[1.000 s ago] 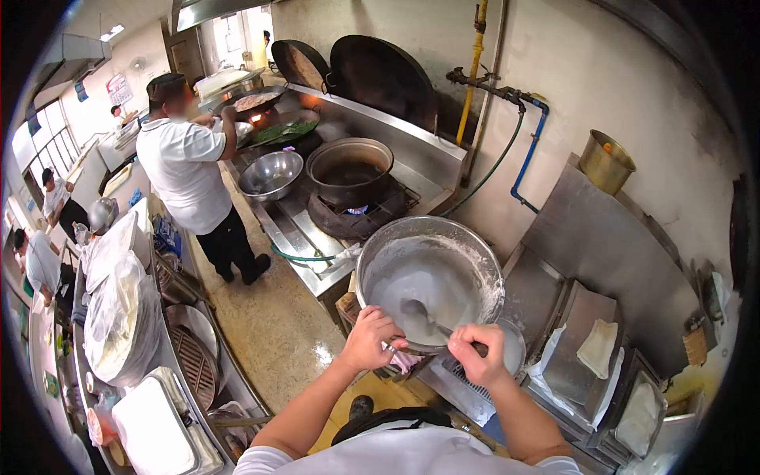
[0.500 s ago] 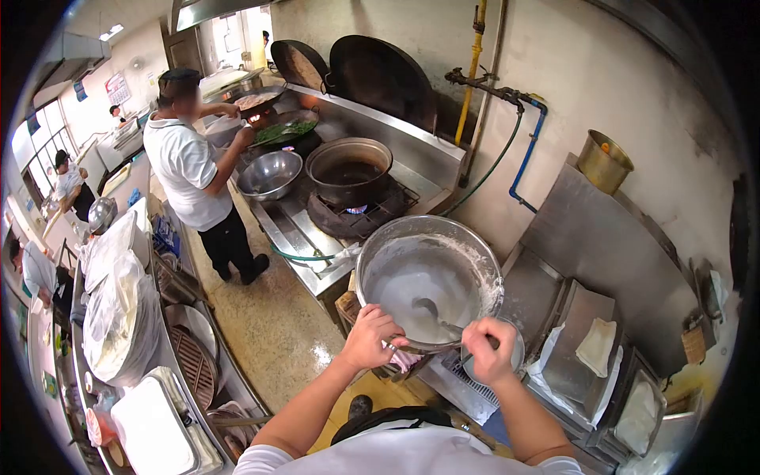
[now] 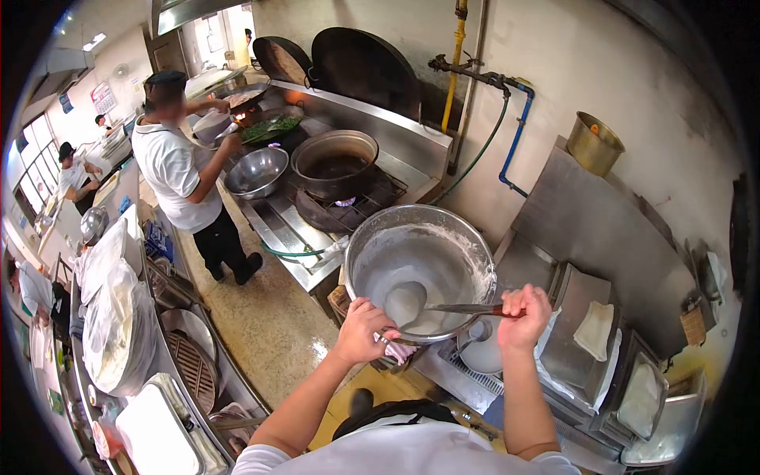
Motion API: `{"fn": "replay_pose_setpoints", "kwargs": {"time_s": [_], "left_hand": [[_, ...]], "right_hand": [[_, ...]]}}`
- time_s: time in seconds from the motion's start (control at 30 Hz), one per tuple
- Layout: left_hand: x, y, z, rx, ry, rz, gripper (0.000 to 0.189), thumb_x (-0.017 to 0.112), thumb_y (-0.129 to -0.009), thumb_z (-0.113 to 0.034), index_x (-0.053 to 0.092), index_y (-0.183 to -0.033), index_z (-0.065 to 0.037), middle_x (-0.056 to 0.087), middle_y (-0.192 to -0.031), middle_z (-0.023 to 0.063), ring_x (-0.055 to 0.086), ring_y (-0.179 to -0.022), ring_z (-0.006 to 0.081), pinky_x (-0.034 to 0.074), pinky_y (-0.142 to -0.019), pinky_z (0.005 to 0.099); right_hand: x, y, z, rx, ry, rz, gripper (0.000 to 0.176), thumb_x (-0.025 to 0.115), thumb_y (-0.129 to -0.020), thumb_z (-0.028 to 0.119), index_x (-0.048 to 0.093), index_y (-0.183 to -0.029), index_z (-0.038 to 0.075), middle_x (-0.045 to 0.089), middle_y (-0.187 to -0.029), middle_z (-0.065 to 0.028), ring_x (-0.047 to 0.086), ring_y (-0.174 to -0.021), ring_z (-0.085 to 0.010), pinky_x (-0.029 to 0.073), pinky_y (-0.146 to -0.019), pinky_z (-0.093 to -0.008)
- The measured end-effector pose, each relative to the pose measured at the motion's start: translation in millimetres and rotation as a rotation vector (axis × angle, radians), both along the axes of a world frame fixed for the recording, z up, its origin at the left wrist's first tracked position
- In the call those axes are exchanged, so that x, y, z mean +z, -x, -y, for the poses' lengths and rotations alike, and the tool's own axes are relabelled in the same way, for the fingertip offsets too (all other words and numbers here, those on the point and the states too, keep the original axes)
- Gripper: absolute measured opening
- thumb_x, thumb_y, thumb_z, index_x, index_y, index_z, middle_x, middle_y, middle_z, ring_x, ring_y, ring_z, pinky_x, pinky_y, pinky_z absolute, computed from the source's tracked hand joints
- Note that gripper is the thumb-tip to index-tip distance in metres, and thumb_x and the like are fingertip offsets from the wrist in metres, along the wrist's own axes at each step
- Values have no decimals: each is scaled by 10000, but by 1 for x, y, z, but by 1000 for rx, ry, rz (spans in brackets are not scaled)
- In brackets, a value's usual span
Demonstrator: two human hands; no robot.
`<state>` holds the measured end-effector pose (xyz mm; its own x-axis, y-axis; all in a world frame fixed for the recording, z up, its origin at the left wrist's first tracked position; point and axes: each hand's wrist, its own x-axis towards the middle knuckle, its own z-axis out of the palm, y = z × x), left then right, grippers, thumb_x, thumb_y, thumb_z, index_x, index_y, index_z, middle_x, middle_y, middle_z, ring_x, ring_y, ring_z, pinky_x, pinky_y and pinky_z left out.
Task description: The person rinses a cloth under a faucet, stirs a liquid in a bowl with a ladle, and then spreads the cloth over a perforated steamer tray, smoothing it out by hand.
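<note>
A large round steel mixing bowl [image 3: 484,252] sits in front of me with a thin white liquid [image 3: 434,273] in it and white smears up its inner wall. My left hand [image 3: 366,332] is closed over the near-left rim, a ring on one finger. In my right hand [image 3: 526,318] is the dark end of a ladle's handle. The ladle [image 3: 405,304] reaches left across the bowl, its round cup over the liquid near my left hand. Below my right hand stands a smaller metal pot [image 3: 481,360] with whitish contents.
Beyond the bowl, a wide pot [image 3: 336,149] stands on a lit burner, beside an empty steel bowl [image 3: 257,172]. A person in a white shirt [image 3: 170,162] works at woks further left. Steel trays [image 3: 582,348] lie right; a plastic-covered tub [image 3: 119,336] and a white tray [image 3: 162,431] stand left.
The right hand has moved right and up, bringing the ladle's cup up out of the liquid and its handle nearly level. The left hand stays on the rim. The view has shifted slightly.
</note>
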<state>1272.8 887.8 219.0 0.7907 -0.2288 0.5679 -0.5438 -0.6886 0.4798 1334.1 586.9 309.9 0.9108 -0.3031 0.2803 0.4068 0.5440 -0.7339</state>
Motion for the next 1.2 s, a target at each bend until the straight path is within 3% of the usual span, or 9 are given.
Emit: {"fn": "replay_pose_setpoints", "kwargs": {"time_s": [0.27,0.5,0.6,0.77,0.87,0.9,1.0,1.1,1.2], "left_hand": [[-3,0,1,14,3,-19,189,851,-782,-300,773,-834,-137,662,-810,38,606,-897,288,410,-1084,498],[3,1,0,2,1,-8,183,849,-800,-283,765,-846,-127,665,-822,39,602,-897,285,415,-1063,475],[4,1,-2,-3,-10,-15,183,853,-803,-277,763,-848,-123,667,-824,35,600,-897,282,419,-1046,460],[1,1,0,-5,40,-36,161,848,-786,-269,767,-833,-137,631,-791,46,596,-889,288,402,-1087,500],[0,1,-1,-6,36,-44,160,851,-784,-266,767,-834,-139,639,-801,42,595,-896,284,398,-1092,495],[-1,0,-1,-8,39,-47,161,852,-783,-267,767,-834,-140,642,-804,40,595,-897,283,397,-1093,493],[-2,0,-2,-12,38,-48,163,852,-784,-271,766,-837,-142,649,-811,36,596,-899,281,398,-1091,490],[-3,-1,-2,-5,33,-34,170,848,-789,-284,767,-842,-145,652,-814,33,596,-897,281,401,-1087,491],[-2,-1,-2,6,17,-22,185,851,-793,-288,762,-843,-135,655,-811,33,613,-914,281,415,-1079,485]], "right_hand": [[61,19,34,114,93,266,317,576,-1023,218,445,-747,136,455,-561,-19,418,-528,-148,430,-707,-377],[84,30,8,209,288,546,234,579,-998,108,479,-790,72,491,-573,-42,453,-510,-167,466,-598,-410],[77,24,-11,238,353,527,194,577,-968,25,495,-793,43,501,-573,-61,453,-495,-173,475,-584,-411],[48,5,-30,228,515,345,325,614,-958,1,460,-674,35,559,-615,-84,526,-562,-144,501,-618,-340],[29,-9,-36,276,486,249,331,619,-967,21,462,-676,39,582,-631,-90,560,-598,-146,498,-622,-329],[23,-14,-36,266,509,214,284,647,-972,61,545,-711,16,589,-635,-75,584,-622,-149,502,-636,-317],[23,-24,-30,246,721,64,238,693,-974,144,651,-801,-15,624,-652,-64,606,-632,-143,505,-628,-312],[49,-21,-13,101,1235,-47,250,711,-973,215,724,-925,-30,675,-684,-72,656,-631,-142,517,-611,-301],[87,-16,-1,346,1398,-528,306,711,-973,261,733,-963,-44,717,-727,-99,700,-627,-159,528,-590,-315]]}}
